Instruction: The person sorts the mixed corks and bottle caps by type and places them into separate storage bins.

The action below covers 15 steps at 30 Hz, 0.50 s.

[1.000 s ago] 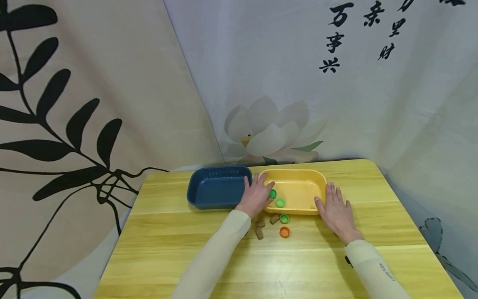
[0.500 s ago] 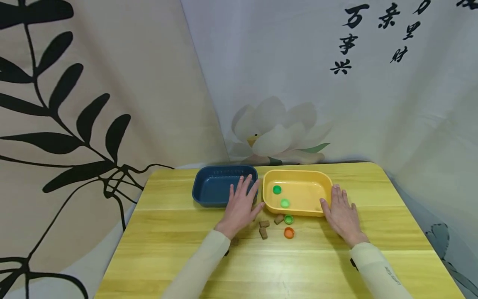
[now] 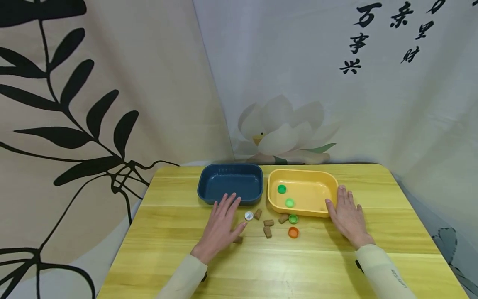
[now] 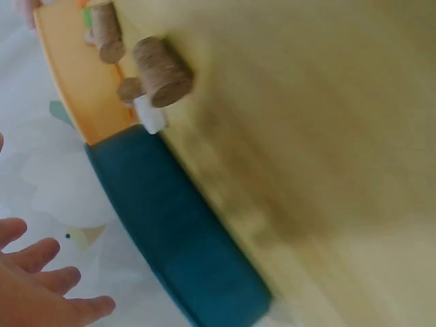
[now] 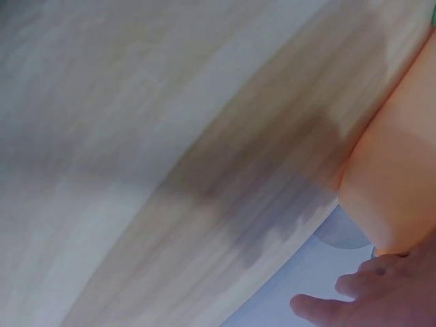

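In the head view the left hand [image 3: 220,227], fingers spread and empty, is at the near edge of the blue tray [image 3: 230,201]. The right hand [image 3: 349,216] lies with extended fingers against the right end of the yellow tray [image 3: 310,212]. Two green caps, one dark [image 3: 281,189] and one light [image 3: 289,202], are in the yellow tray. The left wrist view shows the left hand's fingers [image 4: 58,279] apart with nothing between them; the right wrist view shows the right hand [image 5: 381,293] beside the yellow tray's wall [image 5: 395,157].
On the wooden table [image 3: 298,270], in front of the trays, are several brown cork pieces [image 3: 267,231], a white cap [image 3: 248,216], a green cap [image 3: 293,219] and an orange cap [image 3: 293,232]. A printed curtain [image 3: 168,83] hangs behind.
The left hand has moved from over the yellow tray's left end, leftward and nearer, to the blue tray's front, uncovering the dark green cap. The right hand has stayed by the yellow tray.
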Available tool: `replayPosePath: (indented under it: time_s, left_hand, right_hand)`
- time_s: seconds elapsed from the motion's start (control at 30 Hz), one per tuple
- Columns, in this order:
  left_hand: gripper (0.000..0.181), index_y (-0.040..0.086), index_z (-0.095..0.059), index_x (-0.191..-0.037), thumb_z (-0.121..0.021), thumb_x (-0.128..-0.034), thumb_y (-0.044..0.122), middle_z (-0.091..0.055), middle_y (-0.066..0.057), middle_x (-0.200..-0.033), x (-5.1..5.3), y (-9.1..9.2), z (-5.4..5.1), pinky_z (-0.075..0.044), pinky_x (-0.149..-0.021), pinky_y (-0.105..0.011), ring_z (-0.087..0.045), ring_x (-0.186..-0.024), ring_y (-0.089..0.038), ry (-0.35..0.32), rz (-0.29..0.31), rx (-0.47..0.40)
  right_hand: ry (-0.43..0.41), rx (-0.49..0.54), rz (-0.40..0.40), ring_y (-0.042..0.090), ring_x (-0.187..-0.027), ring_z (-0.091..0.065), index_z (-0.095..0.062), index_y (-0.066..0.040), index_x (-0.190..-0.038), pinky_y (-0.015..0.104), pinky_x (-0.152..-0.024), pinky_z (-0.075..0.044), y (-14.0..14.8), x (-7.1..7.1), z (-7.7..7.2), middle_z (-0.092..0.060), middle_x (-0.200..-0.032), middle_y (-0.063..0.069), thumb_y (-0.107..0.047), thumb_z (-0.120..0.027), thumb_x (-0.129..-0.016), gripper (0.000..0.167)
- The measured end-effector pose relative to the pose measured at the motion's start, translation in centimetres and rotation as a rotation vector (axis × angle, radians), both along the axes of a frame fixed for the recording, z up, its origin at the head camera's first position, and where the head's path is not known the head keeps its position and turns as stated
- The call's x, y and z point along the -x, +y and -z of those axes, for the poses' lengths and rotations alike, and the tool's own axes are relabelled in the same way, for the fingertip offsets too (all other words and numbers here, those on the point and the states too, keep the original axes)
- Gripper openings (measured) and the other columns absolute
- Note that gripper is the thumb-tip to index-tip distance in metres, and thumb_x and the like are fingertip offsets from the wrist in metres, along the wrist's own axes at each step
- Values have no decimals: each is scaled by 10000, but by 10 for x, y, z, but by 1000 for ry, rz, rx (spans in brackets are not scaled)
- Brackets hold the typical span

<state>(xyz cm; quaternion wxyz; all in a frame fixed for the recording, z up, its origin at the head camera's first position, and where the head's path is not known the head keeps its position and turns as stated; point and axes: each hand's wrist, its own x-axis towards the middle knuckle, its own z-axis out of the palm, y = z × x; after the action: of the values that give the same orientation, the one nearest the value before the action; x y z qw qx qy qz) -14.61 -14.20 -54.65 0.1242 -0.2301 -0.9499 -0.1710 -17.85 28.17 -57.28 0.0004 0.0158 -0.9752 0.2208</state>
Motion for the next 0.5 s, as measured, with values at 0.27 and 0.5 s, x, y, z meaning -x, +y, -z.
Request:
replayPosePath:
  time_s: [0.27, 0.5]
  left_hand:
    - [839, 65, -416, -1570, -730, -931, 510, -375, -184, -1623, -20, -20, 18, -299, -1154, -678, -320, -1503, -428, -40, -5, 15]
    - [919, 75, -386, -1593, -708, -912, 600, -286, -193, -1667, -24, -33, 24, -290, -1145, -700, -277, -1514, -456, -85, -51, 35]
  right_hand:
    - [15, -3, 1, 550, -1518, -103, -18, 97, -1610, 814, -1093, -136, 2, 0, 0, -52, -1677, 314, -532, -207, -1111, 824]
    - [18, 3, -2, 547, -1520, -104, -19, 91, -1613, 812, -1092, -140, 2, 0, 1, -52, -1678, 311, -526, -219, -1113, 820]
